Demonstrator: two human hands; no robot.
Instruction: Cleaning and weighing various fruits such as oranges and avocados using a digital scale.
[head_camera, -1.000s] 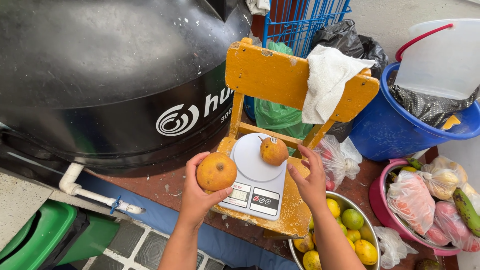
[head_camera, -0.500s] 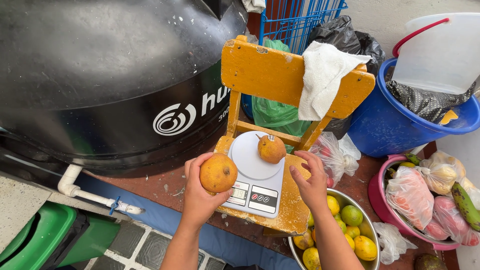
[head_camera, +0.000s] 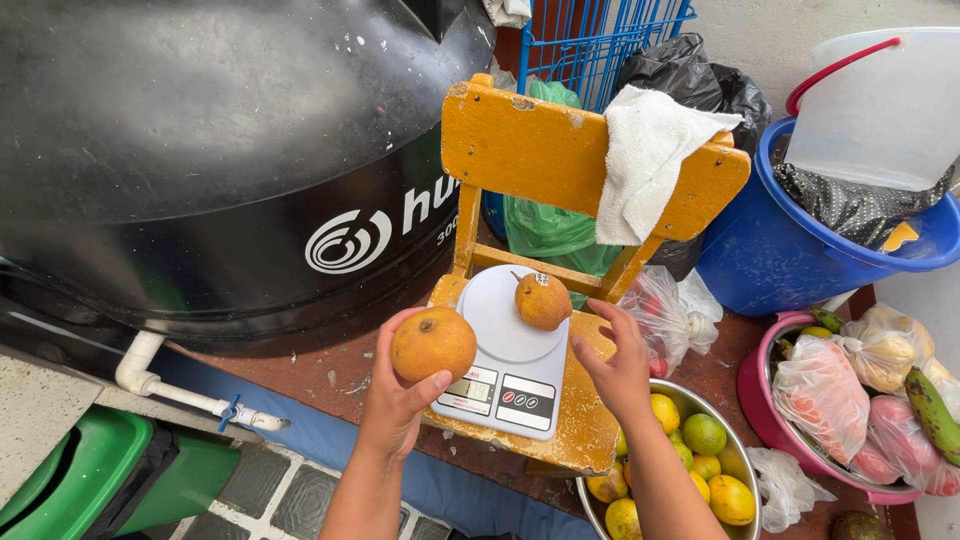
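A black water tank (head_camera: 200, 150) fills the upper left of the frame, its top and left side cut off; a white round logo with white lettering sits on its lower right wall, the lettering partly hidden behind the yellow wooden chair (head_camera: 590, 150). The chair stands at centre, with a white towel (head_camera: 650, 160) draped over the right end of its backrest. At upper right a blue tub (head_camera: 790, 260) holds a translucent white bucket (head_camera: 880, 110) with a red handle, both cut by the frame edge. At the right edge a pink basin (head_camera: 760, 400) carries clear plastic bags of fruit; what is inside them is hard to make out. A metal bowl (head_camera: 690, 395) of yellow and green citrus sits at lower right, partly hidden by the right forearm. A green bin (head_camera: 90, 470) is cut off at lower left.

On the chair seat lies a white kitchen scale (head_camera: 510, 350) with a round platform. Its small display is too faint to make out. A brownish-orange fruit (head_camera: 543, 300) bearing a small pale sticker rests on the platform.

The left hand (head_camera: 395, 400), at lower centre, grips a round orange fruit (head_camera: 433, 343) just beside the scale's left edge. The right hand (head_camera: 620, 365) hovers with loose, spread fingers and nothing in them, near the scale's right side.
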